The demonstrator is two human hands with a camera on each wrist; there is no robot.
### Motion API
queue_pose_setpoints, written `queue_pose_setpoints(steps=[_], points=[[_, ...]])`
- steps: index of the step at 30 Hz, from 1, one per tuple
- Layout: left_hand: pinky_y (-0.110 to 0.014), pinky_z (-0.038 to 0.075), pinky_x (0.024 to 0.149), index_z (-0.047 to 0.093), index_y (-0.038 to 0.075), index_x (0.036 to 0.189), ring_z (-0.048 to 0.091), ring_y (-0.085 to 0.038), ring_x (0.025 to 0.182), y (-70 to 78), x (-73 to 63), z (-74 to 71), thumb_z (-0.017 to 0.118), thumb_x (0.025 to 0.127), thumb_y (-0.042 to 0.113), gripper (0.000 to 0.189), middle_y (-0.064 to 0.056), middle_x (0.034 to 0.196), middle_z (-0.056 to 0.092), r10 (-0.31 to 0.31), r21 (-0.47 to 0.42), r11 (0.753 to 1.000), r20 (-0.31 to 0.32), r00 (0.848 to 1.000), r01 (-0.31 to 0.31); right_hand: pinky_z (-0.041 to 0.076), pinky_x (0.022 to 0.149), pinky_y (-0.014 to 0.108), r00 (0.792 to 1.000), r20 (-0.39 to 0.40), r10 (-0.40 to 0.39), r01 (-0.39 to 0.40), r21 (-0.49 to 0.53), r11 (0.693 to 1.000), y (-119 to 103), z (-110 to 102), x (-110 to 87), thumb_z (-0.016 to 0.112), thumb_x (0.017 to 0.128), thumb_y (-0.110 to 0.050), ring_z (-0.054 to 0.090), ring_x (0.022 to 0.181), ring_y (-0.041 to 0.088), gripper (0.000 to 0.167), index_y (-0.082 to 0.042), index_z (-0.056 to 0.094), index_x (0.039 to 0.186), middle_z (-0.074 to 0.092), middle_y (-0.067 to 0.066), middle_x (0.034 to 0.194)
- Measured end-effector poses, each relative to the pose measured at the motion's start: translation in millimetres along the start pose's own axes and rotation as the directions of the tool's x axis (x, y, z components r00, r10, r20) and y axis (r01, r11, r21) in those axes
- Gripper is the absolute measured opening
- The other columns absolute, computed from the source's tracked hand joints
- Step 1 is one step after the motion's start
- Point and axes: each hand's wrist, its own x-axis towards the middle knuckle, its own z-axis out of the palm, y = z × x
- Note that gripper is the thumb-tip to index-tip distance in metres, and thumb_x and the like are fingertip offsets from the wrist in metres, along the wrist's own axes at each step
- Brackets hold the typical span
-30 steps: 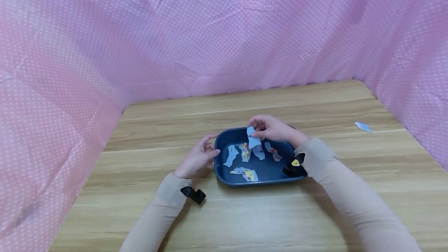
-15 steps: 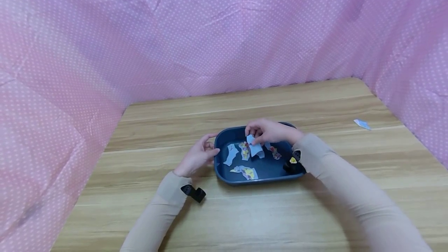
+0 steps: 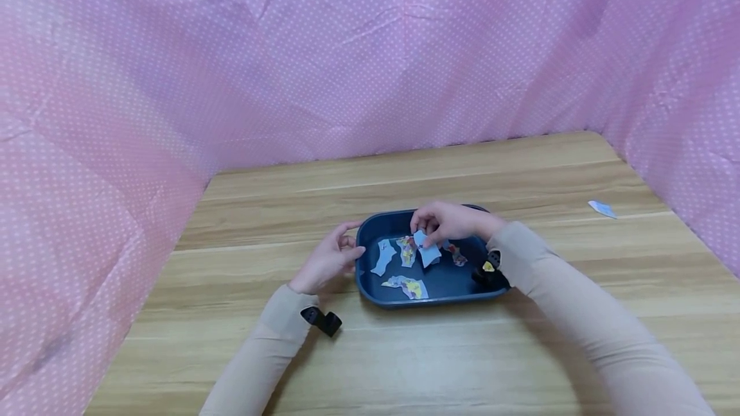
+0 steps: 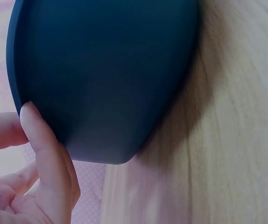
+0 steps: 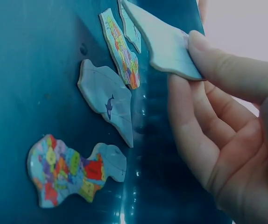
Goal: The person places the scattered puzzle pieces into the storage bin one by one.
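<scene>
A dark blue tray stands on the wooden table. My left hand grips its left rim, thumb on the inner side in the left wrist view. Over the tray my right hand pinches a pale blue map puzzle piece between thumb and fingers, tilted above the floor. Beneath it in the right wrist view lies a blue piece with a small dolphin. Nearby are two multicoloured map pieces, one long and one wavy. A blue piece and a yellow-patterned piece lie toward the tray's left.
A single light blue puzzle piece lies apart near the table's right edge. Pink dotted cloth hangs behind and along the sides of the table. Black wrist cameras sit on both wrists, the right one over the tray's right end.
My right hand has lowered the pale blue puzzle piece from the tray's far rim toward its floor, slightly toward me. The left hand has stayed on the rim.
</scene>
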Motion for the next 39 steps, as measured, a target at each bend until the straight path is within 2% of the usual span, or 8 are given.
queue_pose_setpoints(steps=[5,12,17,18,27,33,39], points=[[-0.032,0.054,0.066,0.046,0.028,0.136,0.057,-0.018,0.07,-0.1,-0.5,1.6,0.06,0.091,0.008,0.051,-0.008,0.091,0.056,0.001,0.0,1.0,-0.004,1.0,-0.001,0.052,0.06,0.028,0.999,0.034,0.009,-0.007,-0.052,0.999,0.2,1.9,-3.5,0.071,0.081,-0.005,0.055,0.067,0.012,0.025,-0.004,0.063,0.105,0.057,0.004,0.084],[-0.035,0.054,0.068,0.046,0.027,0.137,0.056,-0.017,0.068,-0.5,-3.3,4.2,0.06,0.091,0.007,0.052,-0.007,0.089,0.055,-0.003,-0.003,1.0,-0.002,1.0,0.003,0.054,0.062,0.029,0.998,0.061,0.011,-0.006,-0.08,0.997,4.6,6.2,-6.7,0.069,0.083,-0.002,0.058,0.067,0.012,0.024,-0.008,0.064,0.106,0.058,0.004,0.086],[-0.037,0.055,0.069,0.043,0.026,0.139,0.056,-0.017,0.068,-2.0,-4.8,5.9,0.06,0.092,0.007,0.054,-0.007,0.09,0.055,0.001,0.004,1.0,-0.003,1.0,-0.001,0.055,0.063,0.028,0.998,0.068,0.016,-0.012,-0.061,0.998,5.3,7.3,-6.0,0.068,0.083,-0.001,0.057,0.07,0.013,0.023,-0.008,0.063,0.105,0.056,0.005,0.088],[-0.038,0.055,0.07,0.042,0.024,0.14,0.057,-0.018,0.069,1.5,-7.7,6.1,0.059,0.092,0.006,0.054,-0.008,0.091,0.055,-0.001,0.007,1.0,0.001,1.0,0.001,0.055,0.063,0.028,0.997,0.069,0.019,-0.015,-0.056,0.998,5.3,7.0,-5.5,0.068,0.083,-0.001,0.057,0.07,0.013,0.023,-0.008,0.063,0.105,0.055,0.005,0.088],[-0.033,0.055,0.069,0.043,0.026,0.139,0.057,-0.017,0.07,-2.8,-3.9,6.4,0.059,0.092,0.008,0.053,-0.008,0.092,0.055,0.004,0.01,1.0,-0.007,1.0,-0.004,0.055,0.063,0.036,0.994,0.103,0.019,-0.016,-0.035,0.999,-1.5,-0.1,-2.9,0.064,0.085,0.005,0.056,0.07,0.015,0.024,0.0,0.06,0.108,0.054,0.008,0.089],[-0.033,0.054,0.068,0.042,0.026,0.14,0.056,-0.016,0.07,-3.5,-3.8,5.8,0.058,0.092,0.007,0.054,-0.007,0.091,0.053,0.007,0.006,1.0,0.01,1.0,-0.008,0.056,0.064,0.032,0.986,0.156,0.051,-0.047,-0.026,0.999,1.7,2.3,-2.2,0.064,0.085,0.003,0.055,0.071,0.012,0.021,-0.004,0.062,0.105,0.053,0.004,0.087],[-0.033,0.054,0.067,0.043,0.026,0.139,0.056,-0.017,0.069,-2.9,-2.8,6.2,0.059,0.092,0.007,0.053,-0.008,0.091,0.054,0.004,-0.005,1.0,-0.002,1.0,-0.004,0.056,0.064,0.032,0.976,0.195,0.093,-0.09,-0.024,0.996,3.0,4.1,-0.3,0.065,0.084,0.005,0.058,0.072,0.013,0.02,-0.006,0.062,0.1,0.053,0.004,0.086]])
